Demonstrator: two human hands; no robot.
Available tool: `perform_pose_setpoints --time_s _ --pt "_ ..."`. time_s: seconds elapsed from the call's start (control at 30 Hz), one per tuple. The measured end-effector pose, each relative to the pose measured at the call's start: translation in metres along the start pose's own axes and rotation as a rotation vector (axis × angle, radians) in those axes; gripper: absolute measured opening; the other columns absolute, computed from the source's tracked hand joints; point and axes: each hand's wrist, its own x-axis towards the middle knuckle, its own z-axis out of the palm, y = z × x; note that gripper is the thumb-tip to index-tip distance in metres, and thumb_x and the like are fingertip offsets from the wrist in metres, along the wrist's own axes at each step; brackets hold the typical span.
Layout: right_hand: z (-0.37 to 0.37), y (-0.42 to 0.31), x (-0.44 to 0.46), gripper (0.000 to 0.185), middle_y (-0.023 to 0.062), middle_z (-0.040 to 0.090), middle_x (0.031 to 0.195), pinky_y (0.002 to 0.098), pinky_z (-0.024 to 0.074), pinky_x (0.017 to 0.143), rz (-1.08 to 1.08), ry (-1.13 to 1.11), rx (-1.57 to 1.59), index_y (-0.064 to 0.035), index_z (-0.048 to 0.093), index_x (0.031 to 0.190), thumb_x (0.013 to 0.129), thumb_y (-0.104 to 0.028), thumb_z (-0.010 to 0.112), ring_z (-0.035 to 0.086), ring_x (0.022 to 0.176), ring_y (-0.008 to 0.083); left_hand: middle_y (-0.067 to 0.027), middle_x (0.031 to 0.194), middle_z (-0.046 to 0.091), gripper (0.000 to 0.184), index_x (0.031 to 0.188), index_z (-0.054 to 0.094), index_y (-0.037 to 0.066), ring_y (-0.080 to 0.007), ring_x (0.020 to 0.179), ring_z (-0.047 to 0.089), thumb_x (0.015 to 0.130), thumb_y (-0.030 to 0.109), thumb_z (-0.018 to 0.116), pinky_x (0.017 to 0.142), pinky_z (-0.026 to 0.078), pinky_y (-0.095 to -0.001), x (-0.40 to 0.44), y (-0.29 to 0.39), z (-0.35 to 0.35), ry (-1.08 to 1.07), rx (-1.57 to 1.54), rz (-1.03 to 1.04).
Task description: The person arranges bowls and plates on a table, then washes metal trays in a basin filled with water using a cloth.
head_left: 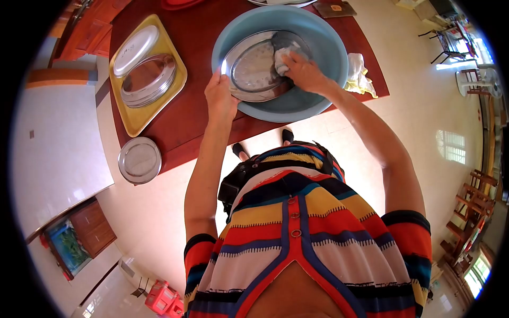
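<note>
My left hand (221, 97) grips the left rim of an oval metal platter (258, 66), which is tilted over a large blue-grey plastic basin (333, 53). My right hand (305, 73) is closed around a whitish cloth (282, 60) pressed against the right part of the platter. Behind the cloth, a dark grey patch (290, 40) shows at the platter's upper right; I cannot tell whether it is a reflection or another cloth. The basin's bottom is mostly hidden by the platter and my right hand.
Left of the basin, a yellow tray (182, 69) holds stacked oval metal platters (148, 85) and a white oval dish (136, 50). Round metal plates (139, 160) sit at the left corner of the red table (177, 130). A white cloth with yellow edging (359, 76) lies right of the basin.
</note>
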Motion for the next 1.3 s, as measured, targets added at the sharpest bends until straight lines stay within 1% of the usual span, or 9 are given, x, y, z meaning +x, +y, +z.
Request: perform_pose_setpoints --time_s 0.2,0.43,0.63,0.7,0.8,0.93,1.0,1.13,1.3 --pt "-0.012 0.014 0.021 0.039 0.0122 0.043 0.123 0.0509 0.0396 0.085 0.168 -0.115 -0.265 -0.0142 0.042 0.121 0.083 -0.021 0.048 0.049 0.107 0.0336 -0.0105 0.112 0.053 0.036 0.126 0.042 -0.001 -0.0191 0.097 0.056 0.092 0.004 0.033 0.081 0.050 -0.0343 -0.003 -0.003 0.005 0.036 -0.022 0.095" --pt "0.002 0.015 0.025 0.043 0.0191 0.041 0.124 0.0485 0.0386 0.089 0.339 -0.059 -0.085 -0.0079 0.042 0.122 0.081 -0.018 0.050 0.046 0.109 0.0374 -0.0087 0.109 0.055 0.035 0.125 0.044 -0.003 -0.0121 0.095 0.053 0.092 0.007 0.041 0.081 0.045 -0.0244 -0.013 -0.006 0.022 -0.002 0.068 0.315" --pt "-0.069 -0.006 -0.017 0.043 0.0192 0.046 0.120 0.0389 0.0457 0.083 0.175 0.192 0.118 -0.0059 0.047 0.121 0.082 -0.018 0.057 0.049 0.104 0.0411 -0.0084 0.107 0.057 0.035 0.122 0.047 -0.003 -0.0114 0.092 0.053 0.090 0.012 0.049 0.081 0.043 -0.0237 -0.029 -0.003 0.066 -0.043 0.297 0.552" --pt "-0.096 0.000 -0.030 0.035 0.0178 0.049 0.116 0.0384 0.0457 0.082 -0.002 0.515 0.106 -0.0071 0.050 0.118 0.083 -0.013 0.054 0.052 0.104 0.0341 -0.0087 0.105 0.058 0.036 0.122 0.047 -0.003 -0.0120 0.091 0.053 0.090 0.013 0.049 0.080 0.043 -0.0239 -0.028 -0.003 0.073 -0.043 0.380 0.602" --pt "-0.098 0.049 -0.044 0.029 0.0133 0.051 0.116 0.0409 0.0440 0.086 0.299 0.698 0.276 -0.0064 0.055 0.110 0.082 -0.013 0.053 0.050 0.105 0.0343 -0.0088 0.101 0.059 0.035 0.121 0.048 -0.003 -0.0116 0.091 0.054 0.090 0.013 0.049 0.078 0.043 -0.0225 -0.017 -0.008 0.078 0.019 0.406 0.509" --pt "-0.063 0.102 -0.071 0.040 0.0176 0.048 0.119 0.0454 0.0421 0.088 0.436 0.552 0.135 -0.0109 0.048 0.121 0.082 -0.013 0.053 0.046 0.110 0.0376 -0.0078 0.095 0.060 0.033 0.120 0.050 -0.002 -0.0107 0.082 0.052 0.090 0.014 0.047 0.074 0.042 -0.0221 -0.019 -0.001 0.080 -0.018 0.426 0.503" --pt "-0.055 0.092 -0.083 0.052 0.0180 0.038 0.128 0.0543 0.0411 0.086 0.627 0.219 0.015 -0.0195 0.041 0.128 0.079 -0.014 0.056 0.043 0.112 0.0408 -0.0073 0.094 0.060 0.033 0.120 0.051 -0.001 -0.0104 0.078 0.051 0.091 0.013 0.047 0.071 0.041 -0.0222 -0.024 0.006 0.084 -0.009 0.485 0.503" --pt "-0.042 0.093 -0.088 0.064 0.0162 0.029 0.134 0.0614 0.0399 0.082 0.559 0.142 -0.035 -0.0260 0.039 0.129 0.071 -0.011 0.061 0.042 0.111 0.0424 -0.0096 0.098 0.061 0.031 0.118 0.052 -0.001 -0.0131 0.080 0.054 0.091 0.012 0.045 0.075 0.043 -0.0248 -0.047 0.021 0.086 -0.129 0.758 0.646" --pt "-0.048 0.103 -0.079 0.056 0.0177 0.038 0.127 0.0550 0.0419 0.085 0.625 0.024 0.022 -0.0224 0.045 0.122 0.070 -0.009 0.061 0.046 0.107 0.0405 -0.0133 0.104 0.062 0.029 0.116 0.054 0.000 -0.0184 0.090 0.058 0.091 0.012 0.046 0.082 0.043 -0.0275 -0.059 0.032 0.079 -0.199 0.891 0.859"
